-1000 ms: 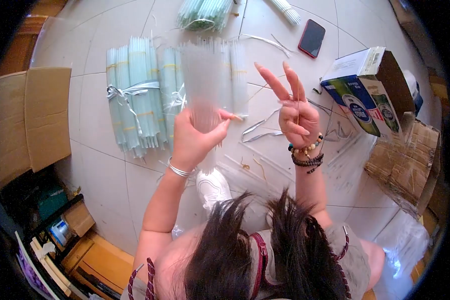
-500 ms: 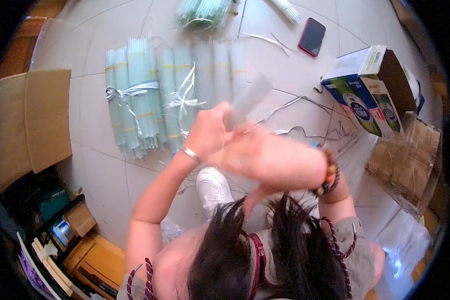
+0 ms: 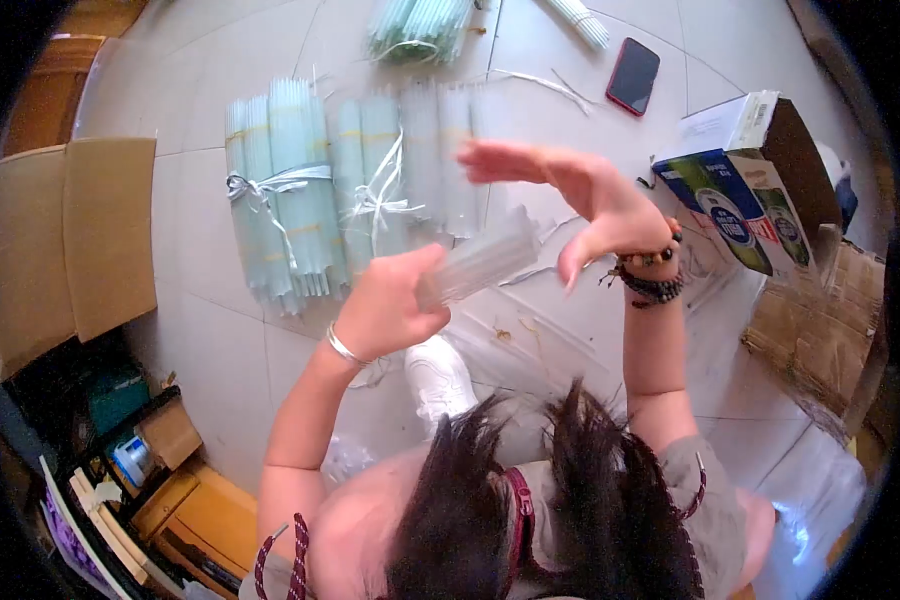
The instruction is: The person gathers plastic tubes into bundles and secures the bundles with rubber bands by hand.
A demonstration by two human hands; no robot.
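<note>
My left hand (image 3: 395,305), with a silver bangle at the wrist, is closed around a bundle of clear thin tubes (image 3: 485,258) that slants up to the right. My right hand (image 3: 585,195) is raised above the bundle's far end, fingers stretched out and thumb apart, holding nothing. Just beyond lie pale green tube bundles (image 3: 295,190) tied with white ribbon, and a second tied group (image 3: 370,180) beside them. More clear tube bundles (image 3: 450,150) with yellowish bands rest to the right of these.
A phone (image 3: 633,76) lies at the upper right near white ribbon strips (image 3: 550,85). An opened printed carton (image 3: 740,190) stands at the right, with brown cardboard (image 3: 810,320) below it. More green tubes (image 3: 420,28) are at the top. Cardboard flaps (image 3: 70,245) stand at the left.
My right hand has come away from the left hand and moved up and right, its fingers now spread. The left hand has shifted slightly down and keeps hold of the tubes.
</note>
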